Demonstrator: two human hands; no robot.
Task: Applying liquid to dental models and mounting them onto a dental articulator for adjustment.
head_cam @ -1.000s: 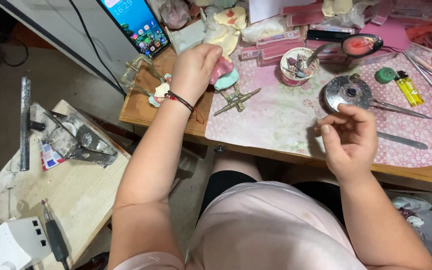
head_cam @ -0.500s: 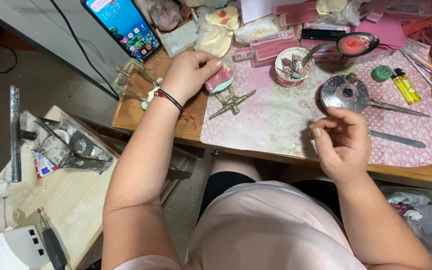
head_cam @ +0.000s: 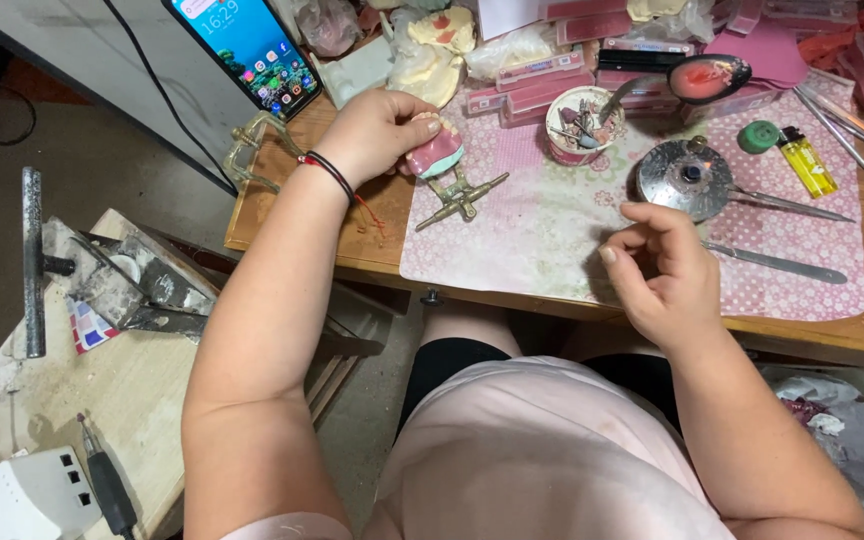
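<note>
Left fingers [head_cam: 422,120] are curled down over a pink dental model [head_cam: 439,152] sitting on a brass articulator frame [head_cam: 460,195], so they're clamped on the model's top. The left hand [head_cam: 377,130] comes in from a long, nearly straight forearm, with a dark cord bracelet [head_cam: 332,175] at the wrist. That model sits at the left edge of the pink patterned mat [head_cam: 552,235], close to the mat's far corner.

Right fingers [head_cam: 642,225] are bunched loosely together, tips pinched, but I can't tell if anything's between them. The right hand [head_cam: 662,270] hovers over the mat's near edge, wrist bent back toward the body.

Room-wise, the middle of the mat between both hands is open. Right of the mat's centre there's a round metal dish [head_cam: 687,178] and a flat metal blade [head_cam: 777,262]. Behind the mat it's packed: a cup of small tools [head_cam: 582,122], pink boxes [head_cam: 552,85], a yellow lighter [head_cam: 810,160]. The bench [head_cam: 292,210] edge runs right under the mat.
</note>
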